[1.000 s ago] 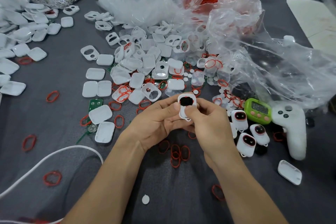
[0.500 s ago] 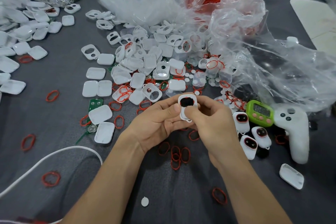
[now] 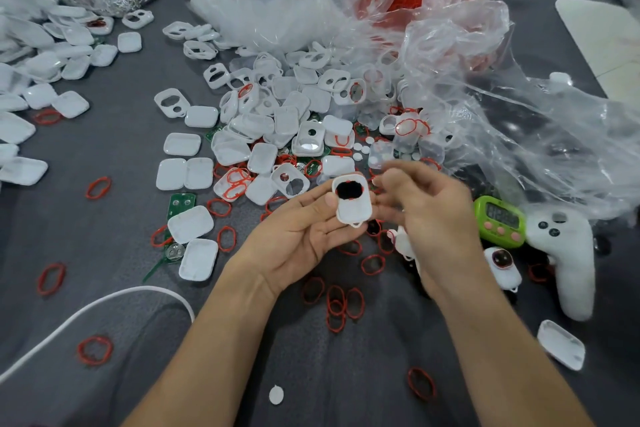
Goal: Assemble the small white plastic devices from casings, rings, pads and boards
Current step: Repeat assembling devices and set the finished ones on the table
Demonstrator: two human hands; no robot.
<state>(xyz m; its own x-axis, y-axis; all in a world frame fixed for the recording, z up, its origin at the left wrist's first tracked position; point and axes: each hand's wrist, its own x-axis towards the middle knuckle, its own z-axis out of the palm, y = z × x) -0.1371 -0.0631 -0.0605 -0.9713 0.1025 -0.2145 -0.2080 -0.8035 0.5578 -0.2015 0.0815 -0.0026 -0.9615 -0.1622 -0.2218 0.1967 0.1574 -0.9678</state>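
Observation:
My left hand [image 3: 298, 232] holds a small white device [image 3: 352, 199] between thumb and fingers, its dark oval window facing up with a thin red ring around it. My right hand [image 3: 426, 215] is blurred just right of the device, fingers loosely curled, off the device, with nothing visible in it. Behind the hands lies a heap of white casings [image 3: 277, 121] mixed with red rings [image 3: 235, 180], small white round pads [image 3: 362, 147] and green boards [image 3: 181, 203]. More red rings [image 3: 341, 305] lie on the grey cloth below my hands.
Finished devices [image 3: 502, 265] lie at the right beside a green timer [image 3: 502, 220] and a white controller [image 3: 568, 260]. Crumpled clear plastic bags [image 3: 450, 55] fill the back. White casing halves [image 3: 41, 73] spread at the left. A white cable [image 3: 90, 308] curves at the lower left.
My right hand has let go of the device and pulled away to the right. The left hand opened slightly and keeps holding the device alone.

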